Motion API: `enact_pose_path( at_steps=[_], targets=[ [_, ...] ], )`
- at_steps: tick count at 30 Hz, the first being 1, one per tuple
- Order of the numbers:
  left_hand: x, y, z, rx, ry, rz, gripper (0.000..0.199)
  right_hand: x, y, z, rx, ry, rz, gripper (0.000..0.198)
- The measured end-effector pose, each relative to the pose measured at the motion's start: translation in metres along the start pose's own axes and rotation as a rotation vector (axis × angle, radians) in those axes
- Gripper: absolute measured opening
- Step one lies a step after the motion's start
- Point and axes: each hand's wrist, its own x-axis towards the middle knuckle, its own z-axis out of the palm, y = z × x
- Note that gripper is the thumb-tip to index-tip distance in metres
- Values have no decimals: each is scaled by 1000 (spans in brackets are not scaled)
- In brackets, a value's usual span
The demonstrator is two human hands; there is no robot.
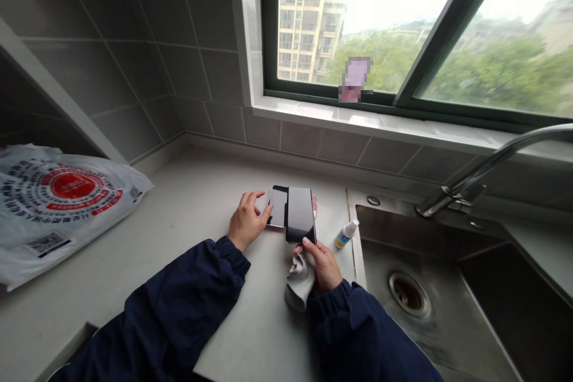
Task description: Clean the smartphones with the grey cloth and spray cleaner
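In my right hand [323, 264], the thumb presses on the near end of a dark-screened smartphone [299, 212], raised a little from the counter. A crumpled grey cloth [299, 282] hangs from the same hand, below the phone. To the left lies a second smartphone [277, 206], its right side partly covered by the first. My left hand [249, 221] is at that phone's left edge, thumb and index finger apart, the thumb over or touching its edge. Beside the right hand stands a small white spray bottle [346, 234] with a blue and yellow label.
A steel sink [362, 262] with a curved faucet [474, 176] borders the pale counter [197, 191] on the right. On the left lies a white printed plastic bag [80, 203]. A pink item [315, 207] shows partly behind the raised phone. Beyond is a window ledge [313, 112].
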Motion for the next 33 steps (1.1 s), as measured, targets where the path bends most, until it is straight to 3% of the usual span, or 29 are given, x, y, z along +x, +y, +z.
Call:
enact_pose_path(
  at_steps=[5, 11, 22, 28, 33],
  targets=[
    [2, -3, 0, -78, 4, -82, 36, 5, -10, 7, 37, 46, 13, 40],
    [6, -15, 9, -454, -86, -223, 45, 11, -22, 11, 79, 85, 34, 36],
    [10, -13, 6, -682, -250, -462, 80, 25, -19, 3, 93, 90, 109, 20],
    [11, -9, -1, -782, -253, -525, 79, 29, -15, 0, 11, 67, 145, 19],
    [11, -10, 1, -868, -207, -559, 73, 26, -11, -2, -68, 67, 92, 26]
  ],
)
